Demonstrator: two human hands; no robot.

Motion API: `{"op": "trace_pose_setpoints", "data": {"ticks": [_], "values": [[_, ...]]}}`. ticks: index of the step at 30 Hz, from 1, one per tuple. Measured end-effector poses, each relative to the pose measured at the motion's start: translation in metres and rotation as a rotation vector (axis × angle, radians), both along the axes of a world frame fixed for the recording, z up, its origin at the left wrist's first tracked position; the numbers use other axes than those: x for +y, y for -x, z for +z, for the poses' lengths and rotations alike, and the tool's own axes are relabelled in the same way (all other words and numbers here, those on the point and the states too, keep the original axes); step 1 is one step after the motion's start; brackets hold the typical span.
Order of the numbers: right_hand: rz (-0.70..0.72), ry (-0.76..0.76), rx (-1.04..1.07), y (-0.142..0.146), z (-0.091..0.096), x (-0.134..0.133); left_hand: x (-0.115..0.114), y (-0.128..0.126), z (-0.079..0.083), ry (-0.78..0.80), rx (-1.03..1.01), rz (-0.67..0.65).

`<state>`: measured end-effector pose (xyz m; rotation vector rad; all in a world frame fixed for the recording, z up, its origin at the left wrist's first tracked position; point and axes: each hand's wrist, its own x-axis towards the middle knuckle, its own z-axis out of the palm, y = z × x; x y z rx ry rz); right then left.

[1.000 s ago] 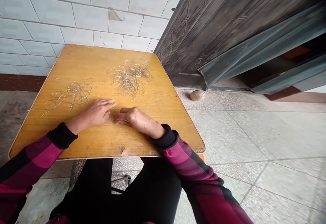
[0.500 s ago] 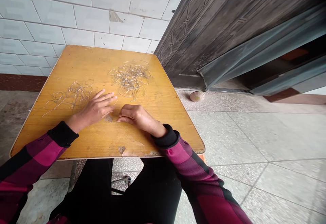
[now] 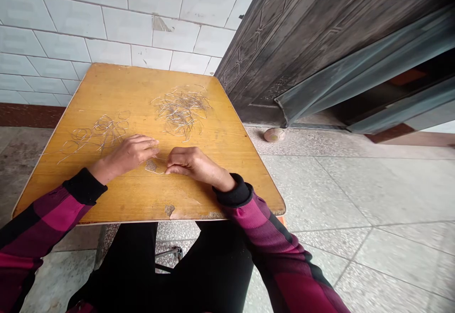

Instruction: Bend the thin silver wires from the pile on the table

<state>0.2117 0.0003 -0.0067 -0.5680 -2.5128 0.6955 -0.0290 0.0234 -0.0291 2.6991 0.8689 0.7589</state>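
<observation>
Head cam here, looking down at a square wooden table with a yellow veneer top (image 3: 220, 170), and the bit to look at is right between the two hands. A thin, pale strand of wire (image 3: 156, 171) lies there in a shallow loop, its long axis running roughly side to side, about parallel to the near table edge. The right hand (image 3: 192, 165) is the closer one: its curled fingertips sit right at the strand's right end, maybe touching it. The left hand (image 3: 124, 159) is just beside the other end, its fingers loosely curled and pointing across toward the right hand. The hands are apart, with only that small gap between them. Can't tell if either one is actually pinching anything.

Beyond the hands are two loose tangles of the same wire, one straight ahead (image 3: 181, 111) and a thinner one further left (image 3: 99, 135), just past the left fingers. The veneer is chipped in spots, including a worn patch (image 3: 151, 165) right by the strand.

Sleeves are magenta-and-black plaid (image 3: 53, 213) with black cuffs. Behind the table there's a white tiled wall (image 3: 106, 23), to the right a dark embossed metal door (image 3: 284, 52), and underfoot a speckled terrazzo floor (image 3: 337, 194), with a small round object (image 3: 273, 134) by the door.
</observation>
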Motion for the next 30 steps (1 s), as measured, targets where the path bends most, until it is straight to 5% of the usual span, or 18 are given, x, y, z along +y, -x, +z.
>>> {"op": "trace_pose_setpoints", "data": {"ticks": [9, 16, 21, 30], "values": [[-0.025, -0.063, -0.045, 0.004, -0.002, -0.004, -0.006, -0.007, 0.001, 0.051, -0.100, 0.101], [-0.121, -0.195, -0.321, 0.003, -0.001, -0.004, 0.000, -0.009, -0.013, -0.132, -0.130, 0.017], [-0.195, -0.261, -0.479, 0.006, 0.001, -0.004, 0.004, -0.008, -0.019, -0.121, -0.131, -0.021], [-0.301, -0.224, -0.354, -0.008, 0.000, 0.006, 0.002, -0.002, -0.004, -0.090, -0.225, 0.161]]}}
